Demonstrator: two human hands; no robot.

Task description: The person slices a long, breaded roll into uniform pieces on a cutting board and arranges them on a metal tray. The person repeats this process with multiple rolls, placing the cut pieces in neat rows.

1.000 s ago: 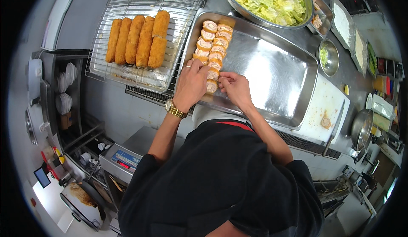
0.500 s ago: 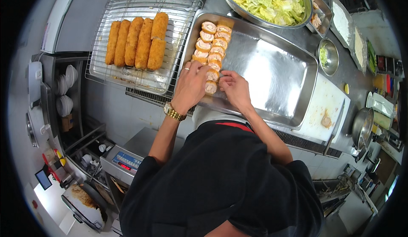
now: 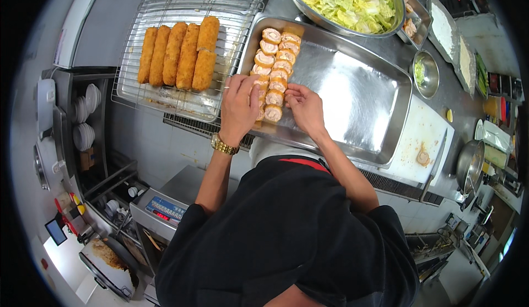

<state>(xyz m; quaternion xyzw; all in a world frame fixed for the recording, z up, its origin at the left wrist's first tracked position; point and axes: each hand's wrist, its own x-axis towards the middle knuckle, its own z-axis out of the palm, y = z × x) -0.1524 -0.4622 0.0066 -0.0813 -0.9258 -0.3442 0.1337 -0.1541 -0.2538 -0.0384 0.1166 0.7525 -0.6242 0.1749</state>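
Two rows of sliced breaded rolls (image 3: 284, 64) with pale pinkish filling stand along the left side of a deep metal tray (image 3: 386, 114). My left hand (image 3: 238, 106), with a ring and a gold watch, lies over the near end of the left row. Its fingers are stretched out along the slices and hide several of them. Beside the near part of the right row is my right hand (image 3: 306, 109). Its fingers are curled together, the tips touching the slices' outer edge; anything between them is hidden.
Left of the tray, several whole fried rolls (image 3: 171, 56) lie on a wire rack (image 3: 124, 67). Behind stands a large bowl of chopped cabbage (image 3: 352, 4). On the right are a small metal bowl (image 3: 425, 87) and a white cutting board (image 3: 408, 153) with a knife (image 3: 438, 155).
My left hand has shifted slightly left, off the right row, uncovering slices near its lower end. My right hand has moved slightly up, its fingertips still beside the right row.
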